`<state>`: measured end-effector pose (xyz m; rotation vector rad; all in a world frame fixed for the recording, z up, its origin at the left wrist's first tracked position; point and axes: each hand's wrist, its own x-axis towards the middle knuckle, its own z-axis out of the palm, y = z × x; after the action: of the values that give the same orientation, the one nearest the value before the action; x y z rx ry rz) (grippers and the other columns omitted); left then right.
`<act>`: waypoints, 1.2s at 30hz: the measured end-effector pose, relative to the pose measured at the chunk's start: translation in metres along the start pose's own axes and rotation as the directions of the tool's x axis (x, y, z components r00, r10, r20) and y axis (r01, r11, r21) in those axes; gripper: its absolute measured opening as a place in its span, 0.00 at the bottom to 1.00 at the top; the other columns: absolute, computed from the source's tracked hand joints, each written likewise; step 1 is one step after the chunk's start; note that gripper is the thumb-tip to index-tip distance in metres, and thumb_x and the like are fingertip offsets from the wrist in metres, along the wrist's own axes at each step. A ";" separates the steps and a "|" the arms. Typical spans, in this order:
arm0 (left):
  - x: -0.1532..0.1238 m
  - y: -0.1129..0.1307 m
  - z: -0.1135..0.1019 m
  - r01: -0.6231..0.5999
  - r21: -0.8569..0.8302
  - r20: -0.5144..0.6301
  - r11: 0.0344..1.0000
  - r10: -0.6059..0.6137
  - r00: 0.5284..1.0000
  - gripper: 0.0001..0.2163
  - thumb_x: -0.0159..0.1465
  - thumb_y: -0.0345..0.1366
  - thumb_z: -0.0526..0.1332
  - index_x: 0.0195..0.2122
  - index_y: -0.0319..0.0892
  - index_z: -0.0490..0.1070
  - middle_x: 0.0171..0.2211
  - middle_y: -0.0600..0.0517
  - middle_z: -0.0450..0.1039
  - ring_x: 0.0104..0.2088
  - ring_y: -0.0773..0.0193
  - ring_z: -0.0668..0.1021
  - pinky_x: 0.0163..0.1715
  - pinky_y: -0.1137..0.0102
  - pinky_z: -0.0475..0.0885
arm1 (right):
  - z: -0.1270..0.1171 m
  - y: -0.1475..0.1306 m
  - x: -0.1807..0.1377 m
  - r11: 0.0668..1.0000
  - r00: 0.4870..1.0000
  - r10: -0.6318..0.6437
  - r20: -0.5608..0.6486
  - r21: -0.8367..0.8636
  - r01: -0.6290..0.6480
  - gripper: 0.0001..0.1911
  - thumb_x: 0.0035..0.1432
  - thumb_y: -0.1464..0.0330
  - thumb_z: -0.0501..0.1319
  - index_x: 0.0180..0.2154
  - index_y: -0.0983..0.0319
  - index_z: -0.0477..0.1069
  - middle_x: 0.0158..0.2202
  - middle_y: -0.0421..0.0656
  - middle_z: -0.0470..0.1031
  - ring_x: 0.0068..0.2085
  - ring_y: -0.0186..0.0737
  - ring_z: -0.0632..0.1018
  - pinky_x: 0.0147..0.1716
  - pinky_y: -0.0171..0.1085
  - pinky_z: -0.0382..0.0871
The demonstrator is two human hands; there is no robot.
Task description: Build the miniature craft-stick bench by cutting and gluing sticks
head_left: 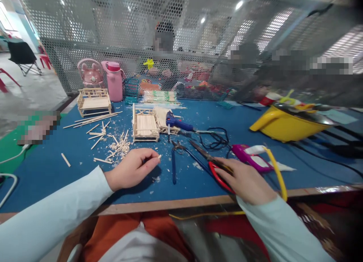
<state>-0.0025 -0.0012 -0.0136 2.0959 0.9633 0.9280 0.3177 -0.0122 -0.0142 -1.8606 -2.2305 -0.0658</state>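
My left hand [133, 167] rests on the blue table [45, 167], its fingers pinched on a small wooden stick piece [159, 156]. My right hand [245, 180] lies over the red handles of a pair of scissors [205, 156], whose blades point up and left; whether its fingers grip the handles is hidden. Just beyond the left hand stands a small model made of wooden sticks [145, 124]. Wood scraps [120, 146] lie left of it.
Blue-handled pliers [174, 160] lie between my hands. A blue glue gun [177, 123] with black cord, loose sticks [93, 119], a second stick model [93, 100], a pink bottle [115, 80], a purple tool [249, 156] and a yellow pot [286, 124] are on the table. A perforated screen [181, 35] stands behind.
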 end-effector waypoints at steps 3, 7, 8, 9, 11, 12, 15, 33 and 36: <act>0.000 -0.003 0.004 0.064 -0.039 -0.043 0.997 -0.066 0.997 0.11 0.64 0.38 0.53 0.31 0.38 0.71 0.27 0.53 0.73 0.28 0.69 0.71 0.30 0.75 0.65 | -0.005 -0.026 0.008 0.980 0.990 -0.071 -0.121 -0.193 0.047 0.17 0.56 0.66 0.53 0.40 0.68 0.76 0.36 0.54 0.79 0.38 0.55 0.79 0.38 0.51 0.73; 0.001 -0.004 0.012 0.132 -0.147 -0.115 0.980 -0.150 0.982 0.12 0.63 0.39 0.55 0.33 0.38 0.74 0.30 0.52 0.76 0.31 0.67 0.74 0.33 0.74 0.67 | -0.020 -0.083 0.021 0.953 0.953 -0.221 -0.209 0.162 0.257 0.15 0.59 0.63 0.54 0.40 0.61 0.77 0.37 0.46 0.80 0.37 0.44 0.79 0.38 0.41 0.73; 0.001 -0.005 0.013 0.132 -0.181 -0.134 0.975 -0.158 0.978 0.12 0.63 0.39 0.55 0.34 0.39 0.75 0.31 0.52 0.76 0.31 0.67 0.74 0.33 0.74 0.67 | -0.019 -0.096 0.029 0.909 0.955 -0.241 -0.173 0.304 0.284 0.13 0.58 0.63 0.56 0.39 0.60 0.77 0.37 0.44 0.80 0.35 0.41 0.79 0.37 0.38 0.73; 0.002 -0.005 0.014 0.129 -0.212 -0.152 0.969 -0.163 0.975 0.11 0.63 0.39 0.55 0.34 0.39 0.75 0.30 0.52 0.76 0.31 0.67 0.74 0.33 0.75 0.67 | -0.017 -0.108 0.039 0.858 0.957 -0.256 -0.137 0.423 0.290 0.12 0.57 0.64 0.58 0.38 0.60 0.77 0.36 0.43 0.80 0.34 0.39 0.79 0.36 0.36 0.72; 0.003 -0.007 0.013 0.127 -0.256 -0.188 0.958 -0.179 0.966 0.11 0.63 0.38 0.55 0.34 0.39 0.75 0.26 0.54 0.74 0.26 0.70 0.71 0.29 0.76 0.66 | -0.007 -0.126 0.061 0.721 0.951 -0.306 -0.042 0.642 0.261 0.10 0.54 0.66 0.60 0.35 0.60 0.78 0.33 0.42 0.81 0.33 0.37 0.79 0.34 0.34 0.72; 0.003 -0.008 0.012 0.133 -0.264 -0.208 0.955 -0.192 0.959 0.11 0.63 0.38 0.55 0.34 0.39 0.75 0.23 0.55 0.71 0.24 0.71 0.69 0.26 0.76 0.65 | -0.002 -0.132 0.072 0.643 0.941 -0.338 0.002 0.731 0.229 0.09 0.53 0.66 0.60 0.34 0.61 0.78 0.32 0.41 0.81 0.32 0.37 0.79 0.34 0.34 0.72; 0.006 -0.011 0.004 0.161 -0.253 -0.282 0.954 -0.232 0.931 0.12 0.63 0.38 0.55 0.32 0.38 0.75 0.18 0.57 0.64 0.20 0.72 0.64 0.21 0.77 0.60 | 0.009 -0.142 0.096 0.440 0.919 -0.389 0.072 0.890 0.117 0.08 0.49 0.66 0.63 0.32 0.62 0.77 0.30 0.40 0.80 0.31 0.34 0.78 0.34 0.34 0.71; 0.024 -0.045 -0.037 0.267 0.161 -0.597 0.950 -0.122 0.793 0.13 0.53 0.24 0.56 0.40 0.40 0.61 0.28 0.56 0.65 0.25 0.71 0.67 0.27 0.74 0.64 | 0.029 -0.140 0.097 0.670 0.762 -0.311 -0.568 0.438 0.600 0.05 0.59 0.71 0.56 0.35 0.61 0.71 0.34 0.43 0.79 0.36 0.36 0.79 0.37 0.35 0.72; 0.021 -0.043 -0.036 0.305 0.298 -0.562 0.905 -0.092 0.822 0.16 0.53 0.23 0.55 0.43 0.39 0.60 0.32 0.53 0.67 0.25 0.69 0.68 0.29 0.71 0.64 | 0.029 -0.136 0.100 0.707 0.670 -0.419 -0.613 0.242 0.664 0.09 0.61 0.72 0.55 0.39 0.61 0.72 0.38 0.44 0.80 0.39 0.36 0.79 0.39 0.34 0.72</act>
<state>-0.0366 0.0477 -0.0204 2.0007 1.7455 1.3386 0.1649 0.0638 -0.0055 -0.7329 -2.0865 -0.1260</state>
